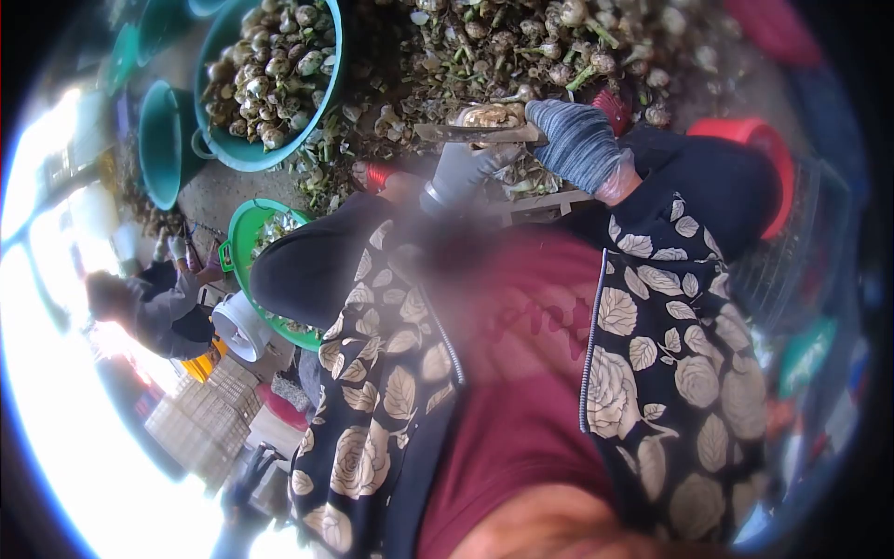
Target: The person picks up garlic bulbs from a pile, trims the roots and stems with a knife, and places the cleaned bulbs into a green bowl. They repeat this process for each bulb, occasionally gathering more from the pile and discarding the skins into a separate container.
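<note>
My right hand [575, 140], in a grey striped knit glove, is closed at the right end of a flat knife blade [480, 133]. Its grip on the handle is hidden under the fingers. Just below the blade, my left hand [466, 172] in a pale grey glove has its fingers drawn together. Whatever lies in those fingers is too blurred to make out. A pale brown garlic bulb [489, 115] shows right beyond the blade. Loose garlic bulbs with cut stems form a large pile [521, 47] in front of both hands.
A teal tub [201, 121] full of garlic bulbs stands front left, with another teal tub [149, 154] beside it. By my left knee is a green basin [238, 244] with trimmings. A red tub [778, 177] sits at right. Another person [163, 303] works at far left.
</note>
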Demonstrator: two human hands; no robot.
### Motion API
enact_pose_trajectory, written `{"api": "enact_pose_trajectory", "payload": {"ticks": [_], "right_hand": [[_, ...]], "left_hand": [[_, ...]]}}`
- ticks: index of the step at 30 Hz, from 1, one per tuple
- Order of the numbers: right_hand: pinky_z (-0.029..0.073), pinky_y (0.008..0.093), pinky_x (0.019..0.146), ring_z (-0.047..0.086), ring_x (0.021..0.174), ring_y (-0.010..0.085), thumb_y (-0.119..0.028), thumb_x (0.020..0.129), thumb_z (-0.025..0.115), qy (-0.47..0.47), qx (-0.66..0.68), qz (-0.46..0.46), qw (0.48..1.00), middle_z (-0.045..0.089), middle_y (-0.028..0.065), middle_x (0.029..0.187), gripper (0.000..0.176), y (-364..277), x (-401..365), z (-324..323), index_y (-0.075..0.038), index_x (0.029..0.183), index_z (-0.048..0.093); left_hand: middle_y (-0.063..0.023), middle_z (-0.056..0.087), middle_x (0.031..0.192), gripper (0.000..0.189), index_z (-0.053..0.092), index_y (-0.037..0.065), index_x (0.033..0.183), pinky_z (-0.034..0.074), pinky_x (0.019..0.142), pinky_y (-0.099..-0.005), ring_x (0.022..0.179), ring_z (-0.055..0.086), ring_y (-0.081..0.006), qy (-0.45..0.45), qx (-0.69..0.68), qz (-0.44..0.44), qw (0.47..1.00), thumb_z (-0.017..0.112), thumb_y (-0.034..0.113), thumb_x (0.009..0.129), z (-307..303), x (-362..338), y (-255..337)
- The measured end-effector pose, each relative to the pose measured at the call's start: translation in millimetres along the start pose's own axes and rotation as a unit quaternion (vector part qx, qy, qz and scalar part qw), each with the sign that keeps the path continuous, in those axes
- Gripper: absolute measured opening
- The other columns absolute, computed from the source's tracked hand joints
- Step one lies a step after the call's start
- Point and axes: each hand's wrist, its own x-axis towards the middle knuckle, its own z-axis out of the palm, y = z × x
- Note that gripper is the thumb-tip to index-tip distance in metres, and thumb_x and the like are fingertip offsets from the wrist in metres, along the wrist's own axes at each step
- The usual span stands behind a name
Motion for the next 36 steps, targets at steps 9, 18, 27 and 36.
{"api": "enact_pose_trajectory", "payload": {"ticks": [9,18,27,36], "right_hand": [[0.049,0.0373,0.076,0.061,0.084,0.0324,-0.014,0.067,0.062,0.021,-0.053,-0.012,0.998,0.062,0.0190,0.091,0.034,40.9,-10.2,24.3,0.000,0.098,0.060],[0.048,0.0364,0.077,0.060,0.090,0.0312,-0.026,0.075,0.062,0.038,0.026,0.114,0.992,0.063,0.0179,0.091,0.041,66.5,-6.9,26.5,-0.002,0.108,0.056],[0.049,0.0408,0.068,0.061,0.077,0.0341,-0.021,0.072,0.063,-0.203,-0.077,0.050,0.975,0.062,0.0176,0.081,0.028,-13.2,17.8,3.6,-0.005,0.096,0.059],[0.048,0.0377,0.079,0.058,0.087,0.0328,-0.025,0.056,0.064,-0.065,-0.006,0.241,0.968,0.060,0.0195,0.091,0.043,72.8,3.6,26.3,-0.003,0.093,0.063]], "left_hand": [[-0.0064,0.058,0.097,0.050,0.043,0.000,0.114,0.048,0.074,-0.0257,0.086,0.057,-0.0133,0.086,-0.010,0.067,0.994,0.064,0.002,0.068,30.0,-25.6,18.5],[-0.0108,0.059,0.098,0.048,0.047,0.004,0.111,0.048,0.075,-0.0348,0.086,0.060,-0.0246,0.099,0.343,0.063,0.932,0.065,0.021,0.071,16.8,-40.2,40.1],[-0.0032,0.054,0.094,0.022,0.062,0.016,0.089,0.041,0.085,-0.0364,0.097,0.052,-0.0222,-0.277,0.789,0.272,0.476,0.059,0.021,0.068,0.5,-18.0,-2.7],[-0.0103,0.058,0.106,0.043,0.062,0.015,0.097,0.035,0.090,-0.0420,0.108,0.049,-0.0280,0.242,0.867,0.037,0.433,0.068,0.045,0.068,-160.6,18.7,81.9]]}}
